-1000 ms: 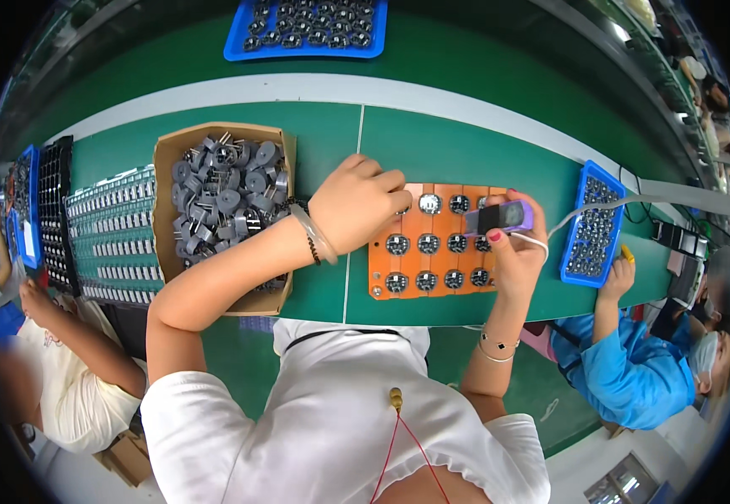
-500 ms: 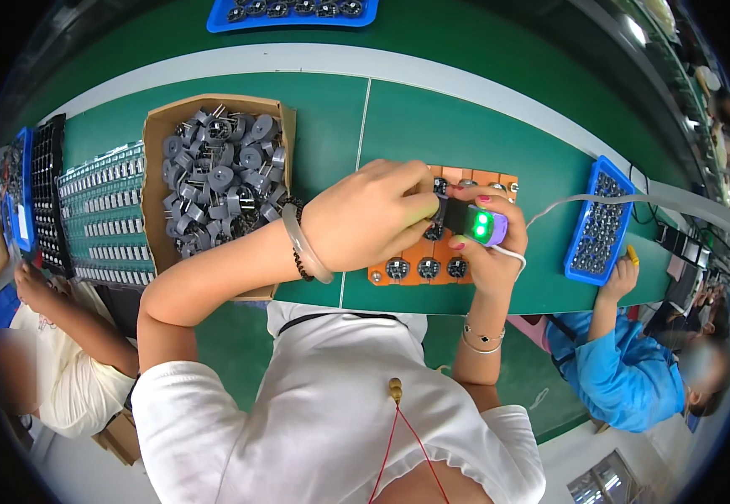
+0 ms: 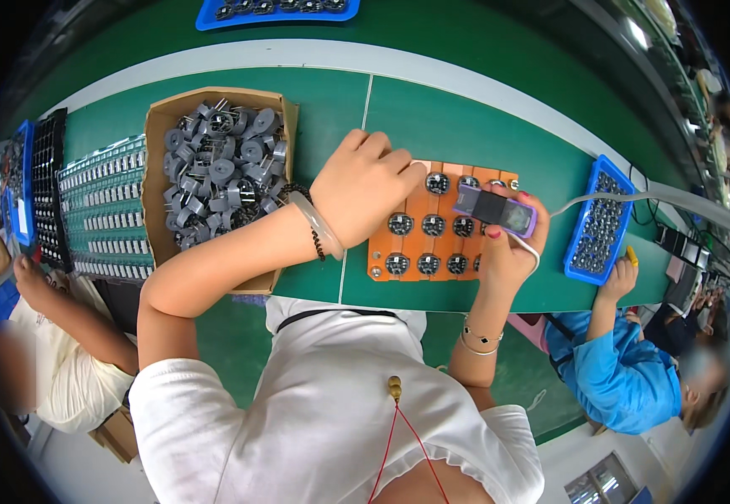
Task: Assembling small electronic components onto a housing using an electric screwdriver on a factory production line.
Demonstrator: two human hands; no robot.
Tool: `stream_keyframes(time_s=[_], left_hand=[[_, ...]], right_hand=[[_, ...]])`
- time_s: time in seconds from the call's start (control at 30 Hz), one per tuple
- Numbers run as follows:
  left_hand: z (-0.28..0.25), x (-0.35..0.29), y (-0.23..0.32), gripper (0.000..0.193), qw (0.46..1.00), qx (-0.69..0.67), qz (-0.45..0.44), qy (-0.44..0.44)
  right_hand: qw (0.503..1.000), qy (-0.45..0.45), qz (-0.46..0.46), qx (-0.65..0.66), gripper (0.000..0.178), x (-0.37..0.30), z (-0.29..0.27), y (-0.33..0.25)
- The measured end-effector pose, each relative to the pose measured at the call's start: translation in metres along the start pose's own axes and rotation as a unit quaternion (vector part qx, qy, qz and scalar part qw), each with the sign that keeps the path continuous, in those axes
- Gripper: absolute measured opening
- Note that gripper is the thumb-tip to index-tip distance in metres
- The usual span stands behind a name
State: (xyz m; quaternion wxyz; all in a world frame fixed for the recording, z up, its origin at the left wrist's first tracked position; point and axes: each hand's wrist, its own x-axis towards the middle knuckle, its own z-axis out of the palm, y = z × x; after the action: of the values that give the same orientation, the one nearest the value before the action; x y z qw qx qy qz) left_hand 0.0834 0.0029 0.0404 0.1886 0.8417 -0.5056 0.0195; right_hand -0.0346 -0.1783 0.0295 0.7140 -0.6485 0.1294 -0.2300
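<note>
My left hand (image 3: 369, 189) is closed, with its curled knuckles over the upper left corner of an orange board (image 3: 418, 244). Its fingertips are turned out of sight, so what they hold, if anything, is hidden. Rows of small round black circuit boards (image 3: 433, 225) sit in the orange board. In my right hand (image 3: 509, 256) is a small purple handheld device (image 3: 495, 210) with a black band and a dark window. It is held tilted just above the board's right side, hiding some of the round parts there.
Left of the board stands a cardboard box (image 3: 289, 126) of grey round plugs with metal pins. Beyond it lie green circuit panels (image 3: 109, 214). A blue tray (image 3: 572, 265) of small parts stands right, with a grey cable (image 3: 608, 199) crossing it. Co-workers sit on both sides.
My left hand has drawn back left, away from the device. The device has turned and moved right, and its green lights no longer show. More round circuit boards are now uncovered.
</note>
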Motion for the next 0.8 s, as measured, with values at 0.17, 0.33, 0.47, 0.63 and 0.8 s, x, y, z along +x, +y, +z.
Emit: stream_keyframes(time_s=[0.17,0.33,0.47,0.63,0.8], left_hand=[[0.006,0.014,0.005,0.029,0.998,-0.045,0.013,0.051],[0.025,0.028,0.015,0.027,0.998,-0.036,0.031,0.042],[0.021,0.029,0.016,0.028,0.994,-0.111,0.019,0.01],[0.006,0.031,0.03,0.048,0.966,-0.257,-0.014,0.004],[0.005,0.031,0.031,0.054,0.963,-0.263,0.015,0.05]], right_hand=[[0.999,-0.034,-0.031,-0.023,0.057,0.004,-0.013,0.0],[0.999,-0.032,-0.015,-0.022,0.054,0.006,-0.012,-0.007],[0.997,-0.043,-0.03,-0.06,0.053,0.006,-0.019,-0.002],[0.988,-0.109,-0.057,-0.092,0.048,0.005,-0.017,-0.008],[0.994,-0.1,-0.036,-0.04,0.05,0.003,-0.015,-0.006]])
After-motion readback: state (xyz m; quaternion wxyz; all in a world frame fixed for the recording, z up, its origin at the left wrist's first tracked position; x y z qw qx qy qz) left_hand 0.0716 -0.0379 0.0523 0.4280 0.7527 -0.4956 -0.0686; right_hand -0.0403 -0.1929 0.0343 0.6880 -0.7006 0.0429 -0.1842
